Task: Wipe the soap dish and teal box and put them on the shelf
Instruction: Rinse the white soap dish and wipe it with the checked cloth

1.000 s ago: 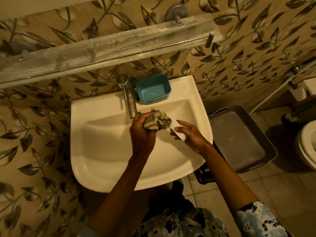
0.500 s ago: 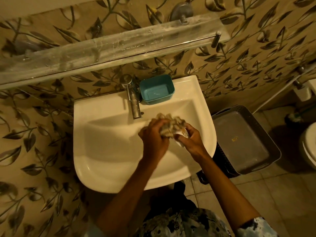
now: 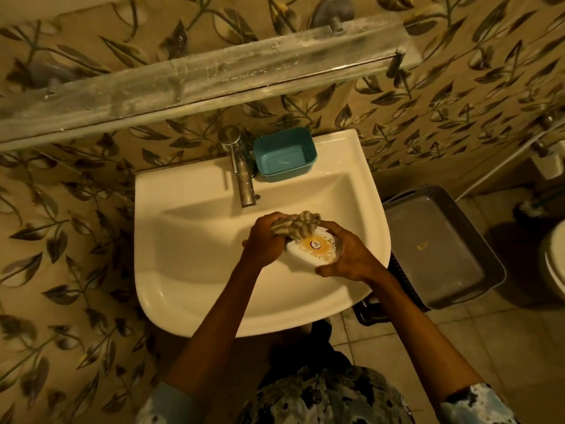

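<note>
Over the white sink basin [image 3: 189, 270], my right hand [image 3: 345, 255] grips a white soap dish [image 3: 312, 250] with an orange and gold label facing up. My left hand [image 3: 264, 240] is closed on a crumpled striped cloth [image 3: 296, 226] and presses it against the dish's far end. The teal box [image 3: 284, 156], open side up, stands on the sink's back rim just right of the metal tap [image 3: 241, 175]. The long dusty glass shelf [image 3: 195, 78] runs along the leaf-patterned wall above the sink.
A grey plastic basket [image 3: 443, 249] stands on the floor right of the sink. A toilet edge [image 3: 555, 264] shows at the far right. A wall hook [image 3: 333, 10] sits above the shelf. A metal post [image 3: 394, 61] marks the shelf's right end.
My hands came together: the cloth in my left hand moved right onto the soap dish, and the dish turned so its orange label faces up.
</note>
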Action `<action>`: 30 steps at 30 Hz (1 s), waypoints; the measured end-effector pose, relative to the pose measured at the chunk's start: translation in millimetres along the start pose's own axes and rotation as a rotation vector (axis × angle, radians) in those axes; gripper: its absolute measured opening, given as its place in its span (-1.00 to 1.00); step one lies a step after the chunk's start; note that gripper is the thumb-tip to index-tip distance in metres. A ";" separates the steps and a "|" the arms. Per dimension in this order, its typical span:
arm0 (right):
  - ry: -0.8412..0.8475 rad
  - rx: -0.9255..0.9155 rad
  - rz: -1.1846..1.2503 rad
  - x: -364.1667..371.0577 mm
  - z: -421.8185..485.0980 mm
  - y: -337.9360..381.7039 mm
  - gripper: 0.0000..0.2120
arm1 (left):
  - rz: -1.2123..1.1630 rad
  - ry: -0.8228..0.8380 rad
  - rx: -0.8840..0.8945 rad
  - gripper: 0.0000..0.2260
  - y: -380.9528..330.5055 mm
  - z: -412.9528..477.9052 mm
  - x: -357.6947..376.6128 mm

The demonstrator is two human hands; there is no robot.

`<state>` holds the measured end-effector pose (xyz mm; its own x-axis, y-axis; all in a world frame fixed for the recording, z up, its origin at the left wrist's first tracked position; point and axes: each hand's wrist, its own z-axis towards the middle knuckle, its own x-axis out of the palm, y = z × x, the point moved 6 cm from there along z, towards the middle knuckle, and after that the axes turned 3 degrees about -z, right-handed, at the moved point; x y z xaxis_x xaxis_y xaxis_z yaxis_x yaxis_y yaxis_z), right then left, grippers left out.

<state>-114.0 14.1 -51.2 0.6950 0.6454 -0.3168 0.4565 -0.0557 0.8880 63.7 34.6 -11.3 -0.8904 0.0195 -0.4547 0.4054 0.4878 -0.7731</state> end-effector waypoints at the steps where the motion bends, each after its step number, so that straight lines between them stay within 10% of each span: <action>1: -0.038 0.000 0.016 -3.7 -0.9 -1.4 -0.13 | -0.064 -0.047 -0.020 -0.85 6.5 -6.1 0.3; 16: 0.023 -0.093 -0.479 -2.4 -0.9 0.3 -0.07 | 0.079 -0.096 0.072 -0.66 -2.1 -5.3 19.6; 24: -0.052 0.045 -0.226 -7.4 25.5 6.7 -0.48 | -0.025 -0.148 0.004 -0.78 -2.4 25.0 5.1; 30: -0.076 0.173 0.444 -2.5 19.1 20.6 -0.73 | 0.237 -0.277 0.116 -0.59 -17.4 19.4 14.3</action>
<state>-95.6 -3.2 -38.5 0.8792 0.4737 0.0515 0.1874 -0.4432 0.8766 47.9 9.5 -12.9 -0.6857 -0.1246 -0.7172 0.6284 0.3958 -0.6696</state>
